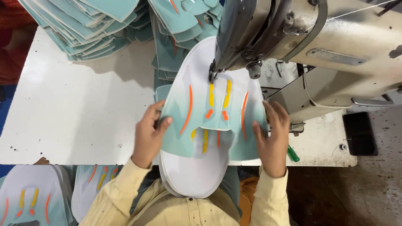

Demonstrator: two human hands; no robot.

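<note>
Lying lengthwise away from the person, the white oval sole with its pale teal orange-and-yellow-striped upper point(209, 125) has its far end under the grey sewing machine head point(268, 33); left hand point(148, 136) pinches its left edge; right hand point(272, 140) presses flat on its right edge.

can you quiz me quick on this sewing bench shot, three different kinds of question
1. True or false: both hands press on the teal shoe upper.
2. Which lies under the machine's needle? A) the shoe upper B) a green screwdriver C) a black pad
3. Fill in: stacks of teal pieces sit at the ____ edge of the white table.

Key:
1. True: the left hand grips its left edge, the right hand lies flat on its right side.
2. A, beneath the sewing machine.
3. Far.
</note>
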